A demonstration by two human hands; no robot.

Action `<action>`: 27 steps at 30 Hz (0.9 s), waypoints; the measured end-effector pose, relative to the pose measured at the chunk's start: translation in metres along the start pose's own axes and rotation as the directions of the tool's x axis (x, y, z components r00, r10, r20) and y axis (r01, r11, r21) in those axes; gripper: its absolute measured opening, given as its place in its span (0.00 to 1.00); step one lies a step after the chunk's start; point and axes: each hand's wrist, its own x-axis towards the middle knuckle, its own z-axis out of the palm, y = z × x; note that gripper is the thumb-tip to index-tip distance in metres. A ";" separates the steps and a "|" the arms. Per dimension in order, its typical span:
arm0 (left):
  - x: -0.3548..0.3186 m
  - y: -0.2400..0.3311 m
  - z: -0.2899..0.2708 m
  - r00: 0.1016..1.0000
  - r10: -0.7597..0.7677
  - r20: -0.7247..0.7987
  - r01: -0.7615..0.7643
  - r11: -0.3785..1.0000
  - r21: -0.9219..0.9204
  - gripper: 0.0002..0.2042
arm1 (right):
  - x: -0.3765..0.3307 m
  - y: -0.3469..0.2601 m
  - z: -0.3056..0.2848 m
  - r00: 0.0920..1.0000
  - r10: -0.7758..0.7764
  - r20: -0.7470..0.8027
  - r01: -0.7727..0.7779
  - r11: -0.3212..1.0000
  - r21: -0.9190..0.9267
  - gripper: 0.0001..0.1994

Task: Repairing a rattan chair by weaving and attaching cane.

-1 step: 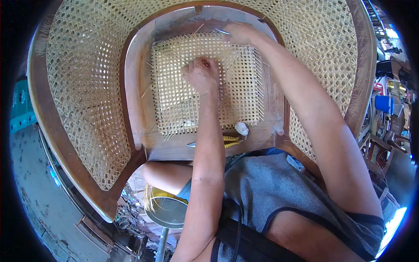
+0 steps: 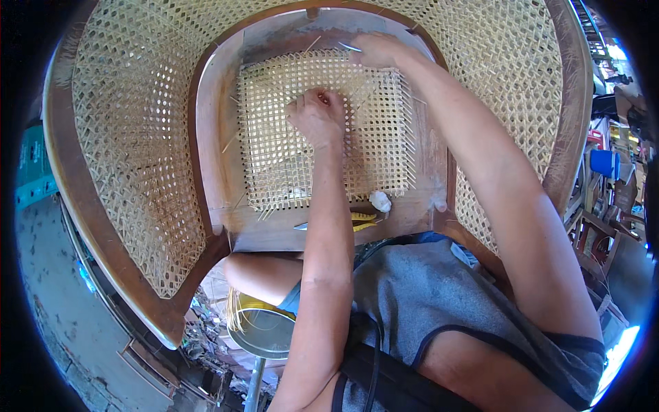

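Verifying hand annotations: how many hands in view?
2: the left hand on the woven cane panel, the right hand by its far edge, holding a slim metal tool. No others show.

Two grips: one left grip (image 2: 316, 117), one right grip (image 2: 376, 51). One chair (image 2: 568, 117), one cane seat (image 2: 384, 144); its holes are too many to count. One slim metal tool (image 2: 351, 47), one yellow-handled tool (image 2: 364, 225), one white wad (image 2: 379, 201), plus one whitish patch (image 2: 296, 193) too unclear to name. One round basin (image 2: 264, 336), one bunch of strands (image 2: 237, 312), themselves uncountable. One knee (image 2: 257, 278), one blue bucket (image 2: 604, 163)
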 end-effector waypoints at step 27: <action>0.005 0.000 -0.010 0.980 -0.133 0.147 0.163 0.962 -0.218 0.19 | 0.017 0.014 -0.038 0.996 0.049 -0.069 -0.061 0.979 -0.195 0.20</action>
